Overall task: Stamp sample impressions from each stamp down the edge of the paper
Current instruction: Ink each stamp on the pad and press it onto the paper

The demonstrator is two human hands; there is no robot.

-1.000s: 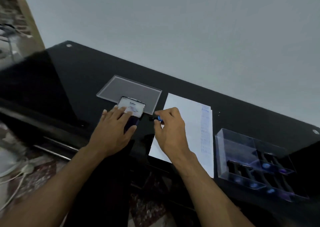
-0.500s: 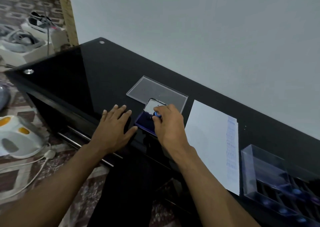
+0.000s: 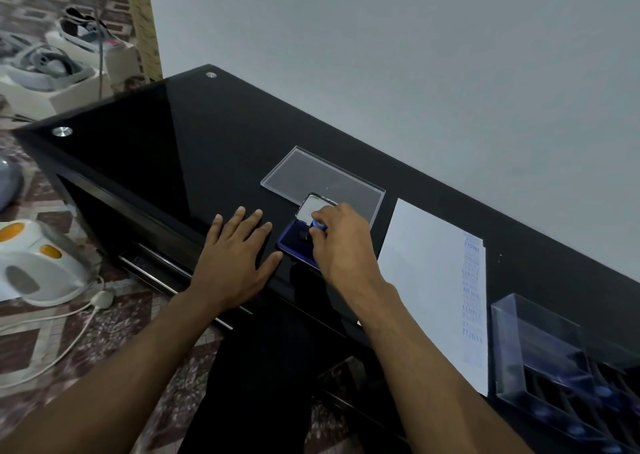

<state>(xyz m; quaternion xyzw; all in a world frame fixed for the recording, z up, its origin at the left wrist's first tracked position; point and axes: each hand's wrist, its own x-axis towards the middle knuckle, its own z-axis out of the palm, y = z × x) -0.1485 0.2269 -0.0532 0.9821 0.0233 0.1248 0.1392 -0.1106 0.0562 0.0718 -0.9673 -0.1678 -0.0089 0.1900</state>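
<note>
Now right hand [image 3: 341, 242] fingers pinch stamp [image 3: 317, 225] upright on ink pad [image 3: 294, 242]; left hand [image 3: 235, 256] flat, released.

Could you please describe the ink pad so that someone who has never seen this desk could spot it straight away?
Start from the black glass desk and find the white paper near its front edge. Just left of the paper, between it and the flat left hand, lies the ink pad. Unlike the clear lid behind it, it is a dark blue tray with its own cover flipped up, and the right hand presses a blue-topped stamp into it.
</note>
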